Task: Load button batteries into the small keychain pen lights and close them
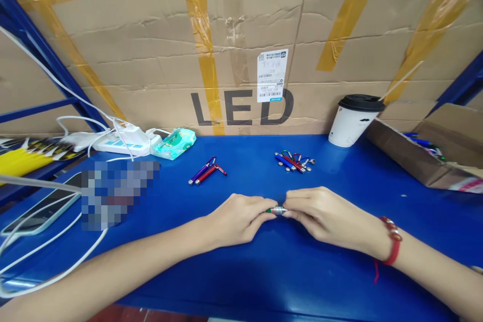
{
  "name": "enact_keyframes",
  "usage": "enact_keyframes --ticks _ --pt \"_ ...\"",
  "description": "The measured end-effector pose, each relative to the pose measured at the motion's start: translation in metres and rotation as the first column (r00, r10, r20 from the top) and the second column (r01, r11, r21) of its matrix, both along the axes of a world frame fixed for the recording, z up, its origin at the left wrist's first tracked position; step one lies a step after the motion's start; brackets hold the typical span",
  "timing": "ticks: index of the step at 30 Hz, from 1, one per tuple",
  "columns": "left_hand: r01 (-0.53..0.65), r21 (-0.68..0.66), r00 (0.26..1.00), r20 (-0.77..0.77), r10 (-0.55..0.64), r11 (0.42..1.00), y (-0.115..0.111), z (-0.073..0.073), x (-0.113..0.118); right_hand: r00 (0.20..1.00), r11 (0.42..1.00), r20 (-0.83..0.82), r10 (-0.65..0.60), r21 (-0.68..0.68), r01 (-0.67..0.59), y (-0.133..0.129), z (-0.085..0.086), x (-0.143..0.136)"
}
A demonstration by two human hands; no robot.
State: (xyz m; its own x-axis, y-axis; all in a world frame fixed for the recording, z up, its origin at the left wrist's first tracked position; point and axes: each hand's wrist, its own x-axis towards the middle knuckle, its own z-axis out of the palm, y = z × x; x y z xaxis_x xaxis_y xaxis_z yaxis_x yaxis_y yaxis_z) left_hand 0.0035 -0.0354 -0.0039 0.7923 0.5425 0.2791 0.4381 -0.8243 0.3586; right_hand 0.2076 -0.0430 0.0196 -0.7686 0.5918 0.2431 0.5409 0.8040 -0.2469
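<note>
The left hand (pixel 236 220) and right hand (pixel 320 212) pinch a small tube (pixel 277 210) by its ends, between the front and back edges of the desk (pixel 241 282), maybe to keep it steady. Other tubes (pixel 206 175) lie nearer the back edge, likely leaving room.

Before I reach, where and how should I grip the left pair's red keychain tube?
Likely pinch the red keychain tube mid-barrel, the left hand, once free, from above the near side: it lies flat, the purple tube along its far side, its clip splayed right.
</note>
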Motion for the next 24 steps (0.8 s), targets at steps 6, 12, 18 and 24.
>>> enact_keyframes --ticks 6,12,18,24 --pt "-0.013 0.073 1.0 0.004 0.013 0.997 0.001 0.0 0.0 0.96 0.877 -0.202 -0.196 -0.474 0.08 -0.001 -0.002 -0.007" --pt "-0.02 0.078 1.0 -0.012 0.021 0.997 0.002 -0.001 0.0 0.93 0.609 -0.176 -0.323 -0.791 0.061 0.003 -0.002 -0.006" --pt "-0.058 0.063 0.998 -0.007 0.058 0.996 0.002 0.002 0.002 0.941 0.566 -0.199 -0.273 -0.824 -0.01 0.011 -0.003 -0.001" --pt "-0.095 0.054 0.995 -0.002 0.095 0.994 0.0 0.005 0.005 0.948 0.573 -0.187 -0.259 -0.819 -0.005 0.015 -0.006 0.002"
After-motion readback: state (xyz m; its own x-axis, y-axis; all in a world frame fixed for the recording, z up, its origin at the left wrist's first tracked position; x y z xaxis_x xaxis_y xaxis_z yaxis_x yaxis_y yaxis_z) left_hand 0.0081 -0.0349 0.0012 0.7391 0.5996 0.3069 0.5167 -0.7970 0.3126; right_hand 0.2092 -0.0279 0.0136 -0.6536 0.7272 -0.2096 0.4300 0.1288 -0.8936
